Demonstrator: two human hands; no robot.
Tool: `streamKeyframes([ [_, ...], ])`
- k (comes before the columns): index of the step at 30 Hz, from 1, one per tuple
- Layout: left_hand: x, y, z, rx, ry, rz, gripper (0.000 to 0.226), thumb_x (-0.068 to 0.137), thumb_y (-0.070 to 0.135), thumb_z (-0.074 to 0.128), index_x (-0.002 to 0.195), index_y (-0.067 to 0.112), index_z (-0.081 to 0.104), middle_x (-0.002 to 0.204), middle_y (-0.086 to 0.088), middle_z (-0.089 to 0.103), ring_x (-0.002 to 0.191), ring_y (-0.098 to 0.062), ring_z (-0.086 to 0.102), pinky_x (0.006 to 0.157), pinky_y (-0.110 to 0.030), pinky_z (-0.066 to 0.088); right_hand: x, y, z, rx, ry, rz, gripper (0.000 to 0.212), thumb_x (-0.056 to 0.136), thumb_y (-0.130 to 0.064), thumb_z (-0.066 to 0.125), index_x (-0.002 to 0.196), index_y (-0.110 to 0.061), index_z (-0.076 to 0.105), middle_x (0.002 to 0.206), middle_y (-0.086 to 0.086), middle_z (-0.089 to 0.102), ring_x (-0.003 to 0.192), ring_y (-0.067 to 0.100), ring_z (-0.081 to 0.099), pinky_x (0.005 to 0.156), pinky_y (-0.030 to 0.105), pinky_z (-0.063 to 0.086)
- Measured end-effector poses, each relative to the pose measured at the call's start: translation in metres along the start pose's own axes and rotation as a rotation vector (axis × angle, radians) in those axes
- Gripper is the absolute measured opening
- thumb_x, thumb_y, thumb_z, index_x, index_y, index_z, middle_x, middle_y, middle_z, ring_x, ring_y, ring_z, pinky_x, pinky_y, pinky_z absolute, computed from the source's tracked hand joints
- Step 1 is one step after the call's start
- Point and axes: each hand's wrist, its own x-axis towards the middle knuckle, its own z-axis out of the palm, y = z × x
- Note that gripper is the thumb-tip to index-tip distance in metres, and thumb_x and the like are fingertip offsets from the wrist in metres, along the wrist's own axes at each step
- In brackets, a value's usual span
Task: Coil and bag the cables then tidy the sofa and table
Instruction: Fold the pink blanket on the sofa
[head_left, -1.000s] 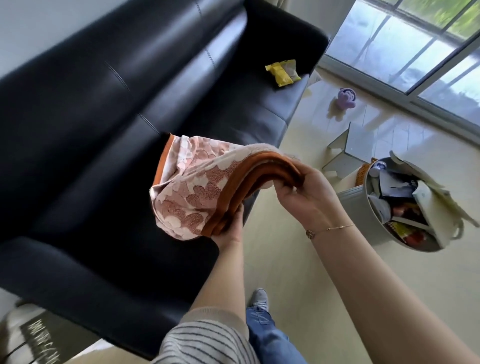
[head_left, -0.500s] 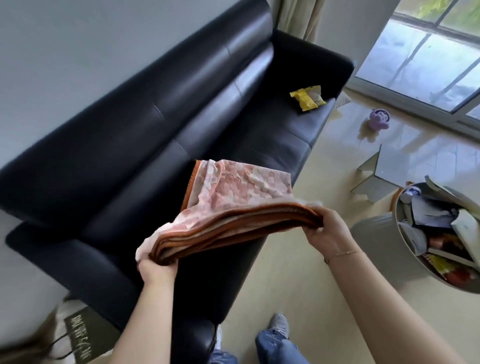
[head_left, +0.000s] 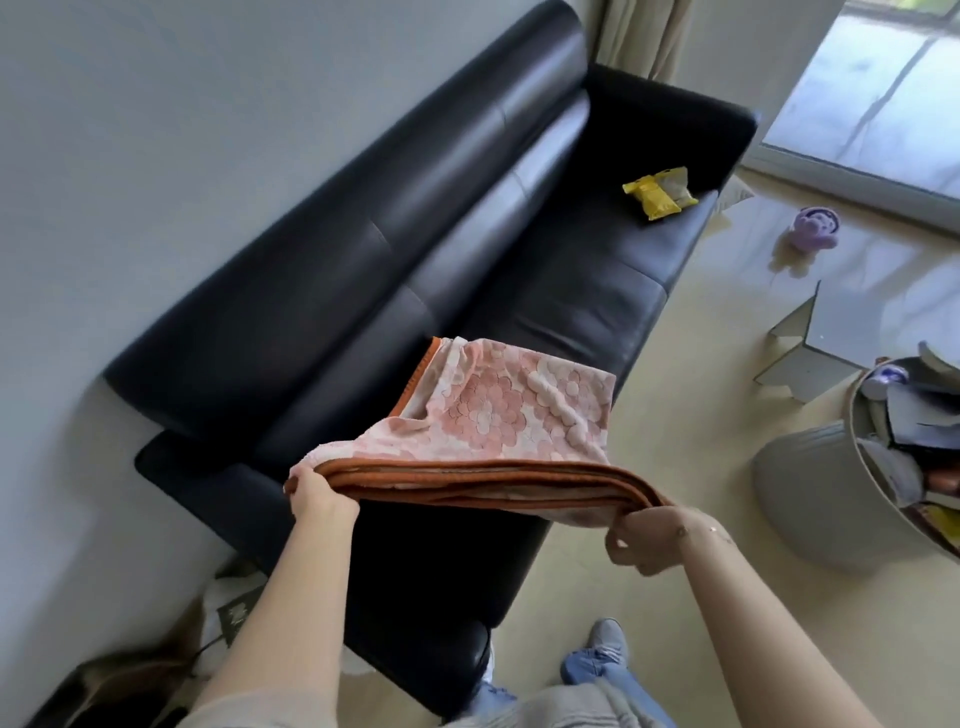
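A folded pink blanket (head_left: 498, 415) with a flower pattern and orange trim hangs flat above the seat of the black leather sofa (head_left: 415, 249). My left hand (head_left: 317, 493) grips its near left corner. My right hand (head_left: 649, 535) pinches the near right corner of the folded edge. The far side of the blanket droops toward the sofa seat. A yellow snack packet (head_left: 657, 193) lies at the sofa's far end. No cables are in view.
A grey bin (head_left: 810, 493) full of papers and packets stands on the floor at right. Cardboard pieces (head_left: 815, 338) and a purple toy (head_left: 813, 228) lie on the floor beyond it. A bag (head_left: 228, 613) sits by the sofa's near arm. A glass door is far right.
The blanket went from bunched and hanging to stretched out flat between my hands. My left hand moved left and my hands drew apart. The view has risen and widened over the sofa.
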Motion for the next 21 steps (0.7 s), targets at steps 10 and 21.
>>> streamKeyframes([
  [10,-0.018,0.023,0.05,0.138,-0.086,0.185,0.039,0.096,0.041,0.047,0.127,0.019,0.058,0.132,-0.003,0.059,0.118,-0.026,0.058,0.099,-0.029,0.043,-0.022,0.055,0.013,-0.229,-0.432,-0.137,0.016,0.088,-0.015,0.047,0.094,-0.019,0.062,0.073,0.002,0.065,0.07,0.015,0.061,0.07,0.028,0.05],
  [21,-0.085,0.073,0.25,0.004,-0.327,0.115,0.043,0.09,0.043,0.062,0.129,0.025,0.057,0.131,0.002,0.058,0.111,-0.023,0.06,0.088,-0.037,0.05,-0.072,0.0,0.203,0.041,-0.822,-0.139,0.023,0.076,-0.004,0.055,0.058,-0.016,0.049,0.041,0.004,0.048,0.034,0.019,0.048,0.041,0.022,0.048],
])
